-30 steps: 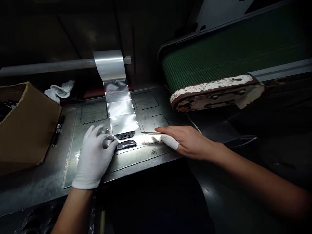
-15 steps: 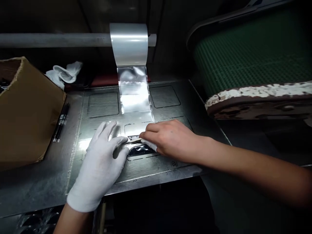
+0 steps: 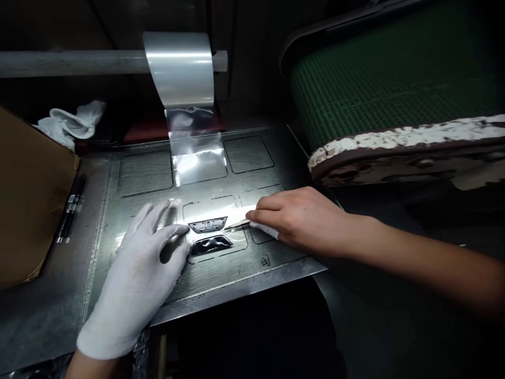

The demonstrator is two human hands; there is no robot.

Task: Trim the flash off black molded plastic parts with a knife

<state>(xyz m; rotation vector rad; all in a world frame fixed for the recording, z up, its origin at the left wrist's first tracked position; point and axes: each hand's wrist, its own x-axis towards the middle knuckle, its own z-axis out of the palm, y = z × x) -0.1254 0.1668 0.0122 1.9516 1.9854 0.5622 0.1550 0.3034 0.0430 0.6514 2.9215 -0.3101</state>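
My left hand (image 3: 145,268), in a white glove, rests on the metal plate (image 3: 205,281) with its fingers apart. Its index fingertip meets the left end of a dark trapezoid part (image 3: 208,225) with small details showing. The thumb tip is at the left end of a glossy black trapezoid piece (image 3: 211,245) just below. Bare, my right hand (image 3: 298,218) pinches a thin pale pointed tool (image 3: 236,226), whose tip points left toward the gap between the two pieces. Something white, maybe cloth or paper, shows under its fingers; its kind is unclear.
A roll of clear film (image 3: 181,68) hangs on a horizontal pipe (image 3: 98,63), its strip reaching the plate. A cardboard box (image 3: 31,200) and pens (image 3: 71,208) are left. White cloth (image 3: 74,123) lies behind. A green conveyor belt (image 3: 379,89) juts in from the right.
My right hand has drawn the thin tool rightward, away from the two dark pieces, uncovering them more. My left hand stays at their left ends. The whole view has shifted.
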